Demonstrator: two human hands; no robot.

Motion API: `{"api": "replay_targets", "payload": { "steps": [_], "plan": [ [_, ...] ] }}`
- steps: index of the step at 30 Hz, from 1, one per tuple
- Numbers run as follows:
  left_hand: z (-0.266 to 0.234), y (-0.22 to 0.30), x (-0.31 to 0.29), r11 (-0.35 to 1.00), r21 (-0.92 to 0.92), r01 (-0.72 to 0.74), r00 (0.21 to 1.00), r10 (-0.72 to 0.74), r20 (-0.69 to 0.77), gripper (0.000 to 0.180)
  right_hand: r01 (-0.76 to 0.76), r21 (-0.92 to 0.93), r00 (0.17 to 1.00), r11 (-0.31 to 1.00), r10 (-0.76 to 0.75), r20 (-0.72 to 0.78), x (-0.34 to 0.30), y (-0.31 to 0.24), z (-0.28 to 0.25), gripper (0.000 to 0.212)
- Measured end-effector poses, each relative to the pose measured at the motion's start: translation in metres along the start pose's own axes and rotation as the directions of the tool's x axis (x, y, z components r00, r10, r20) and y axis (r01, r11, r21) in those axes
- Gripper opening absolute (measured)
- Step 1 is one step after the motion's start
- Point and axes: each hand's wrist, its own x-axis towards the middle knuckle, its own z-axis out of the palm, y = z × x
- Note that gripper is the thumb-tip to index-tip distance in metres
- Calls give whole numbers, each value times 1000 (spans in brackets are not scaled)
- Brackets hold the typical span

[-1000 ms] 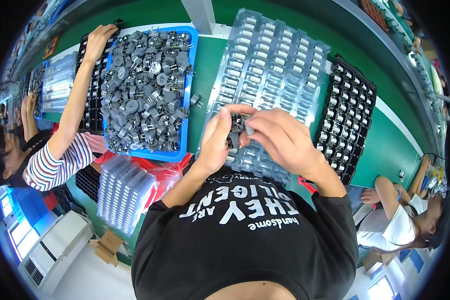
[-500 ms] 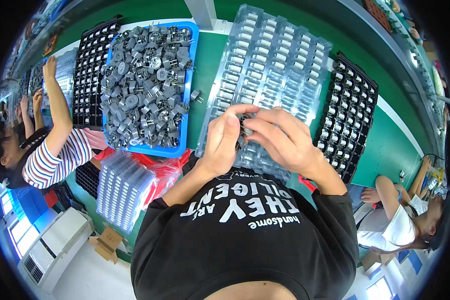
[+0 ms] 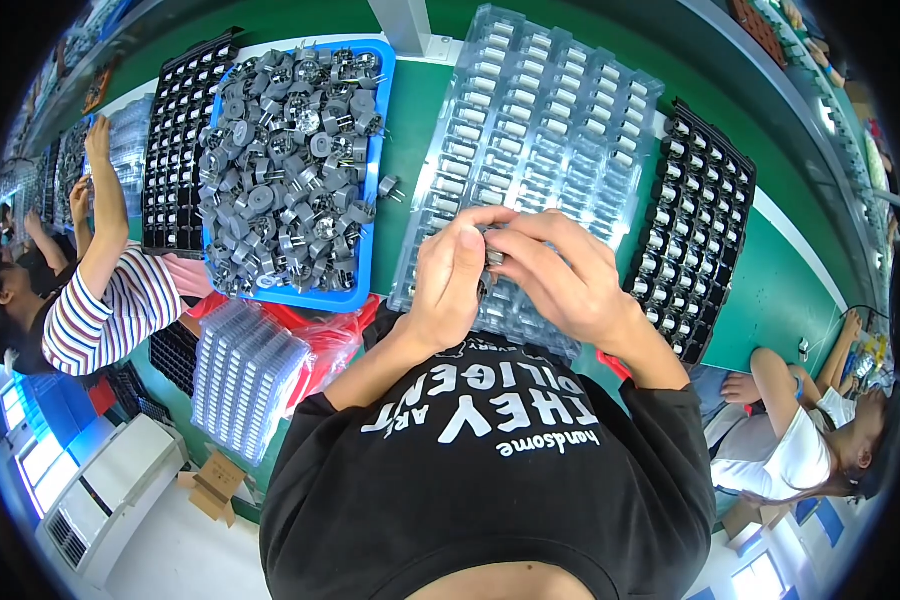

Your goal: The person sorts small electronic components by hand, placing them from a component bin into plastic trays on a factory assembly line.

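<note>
Pinched between the fingertips of both hands is a small dark part with a metallic side (image 3: 493, 257); the fingers cover most of it. My left hand (image 3: 448, 275) steadies it from the left, thumb and forefinger closed. From the right, the thumb and fingers of my right hand (image 3: 568, 272) press on the same part. Both hands are over the near half of a clear plastic tray (image 3: 432, 190), whose rows of pockets hold small white and metallic cylindrical pieces. Left of it, a blue bin (image 3: 376, 150) is heaped with grey round parts with metal pins (image 3: 285, 180).
One loose pinned part (image 3: 391, 188) lies between bin and clear tray. Filled black trays stand at right (image 3: 695, 230) and far left (image 3: 178, 150). Stacked clear trays (image 3: 245, 380) and red plastic wrapping (image 3: 342, 345) are at lower left. Co-workers sit on both sides.
Both hands stay in nearly the same place, and the part between the fingertips has turned slightly. At left, a co-worker's arm has shifted a little.
</note>
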Motion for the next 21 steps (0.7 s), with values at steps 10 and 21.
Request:
{"api": "replay_targets", "payload": {
  "steps": [10, 21],
  "plan": [
    [19, -5, 9, 897, 377, -231, 936, 310, -164, 48, -454, 515, 767, 727, 613, -190, -19, -27, 27, 11],
    [8, 27, 17, 559, -603, 569, 821, -417, 389, 42, -415, -751, 910, 514, 223, -350, -122, 39, -152, 18]
  ]
}}
